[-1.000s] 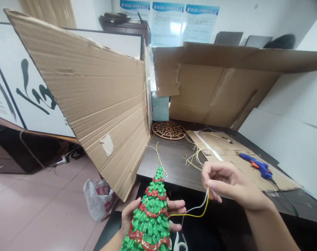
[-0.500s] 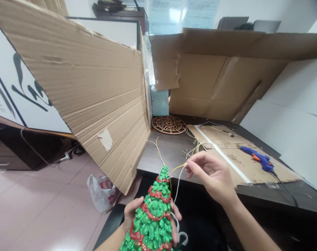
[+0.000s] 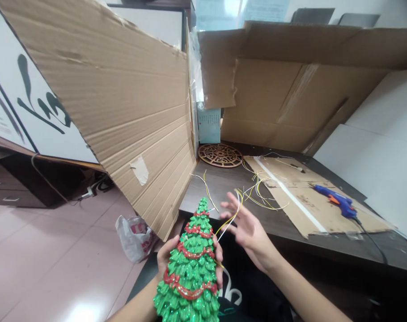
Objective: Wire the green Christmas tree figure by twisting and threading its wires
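A green Christmas tree ornament (image 3: 192, 273) with red glittery garlands stands tilted in my left hand (image 3: 166, 256). My thumb shows on its left side, and my fingertips wrap its right side. A thin yellow and white wire pair (image 3: 231, 217) runs from behind the tree and curves past the fingers of my right hand (image 3: 248, 223). That hand is open, its fingers spread. Whether the wires touch them I cannot tell. More loose yellow and white wires (image 3: 259, 190) lie on the dark table (image 3: 223, 181) beyond, and another pair (image 3: 207, 190) lies near the treetop.
A blue glue gun (image 3: 337, 201) with its cord rests on a flat cardboard sheet (image 3: 300, 197) at the right. Toward the back lies a round openwork disc (image 3: 220, 155). Tall cardboard panels (image 3: 146, 116) stand around the table. A plastic bag (image 3: 135, 238) sits on the floor.
My right hand has released its pinch on the wires and spread its fingers. The tree has shifted slightly left in the picture, still in my left hand. The view has moved a little.
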